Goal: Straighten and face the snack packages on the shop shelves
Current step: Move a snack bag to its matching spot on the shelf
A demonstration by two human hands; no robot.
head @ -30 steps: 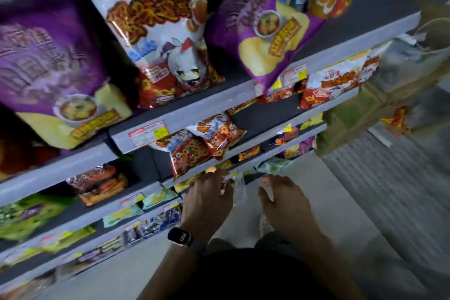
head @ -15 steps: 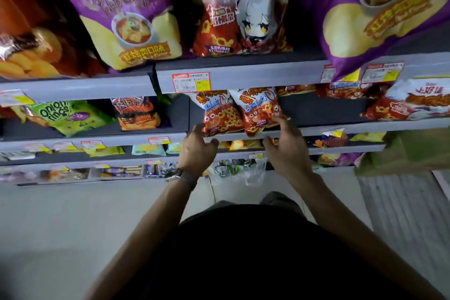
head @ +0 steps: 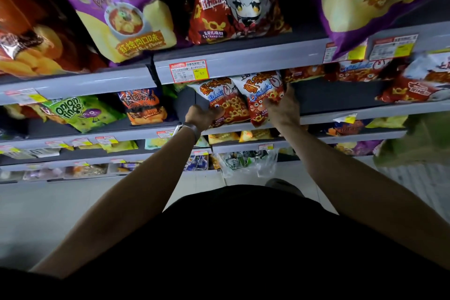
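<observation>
Both hands have risen since half a second ago, from just under the shelf lip onto the two packets. Directly below the red price label (head: 188, 71), the left crab packet (head: 220, 102) and the right crab packet (head: 264, 101) stand touching side by side, fronts outward, each a little tilted. The left hand (head: 203, 114) grips the left crab packet's lower left corner with curled fingers. The right hand (head: 283, 107) holds the right crab packet, thumb on its front and fingers round its right edge.

The packets rest on a dark shelf with a grey front lip (head: 341, 114). The lip carrying the label hides their tops. Below and left of the label stands an orange-and-black packet (head: 142, 107), and farther left a green onion rings bag (head: 78, 112). Above the label sits a red cartoon-girl bag (head: 238, 0), and up-left of it a purple potato chips bag (head: 117, 7). Far right of the label, another purple bag (head: 365, 7) overhangs the lip and covers part of the tags there. More red packets (head: 414, 80) lie beneath it. A watch (head: 186, 129) sits on the left wrist. Well below the label lies a pale floor (head: 48, 214).
</observation>
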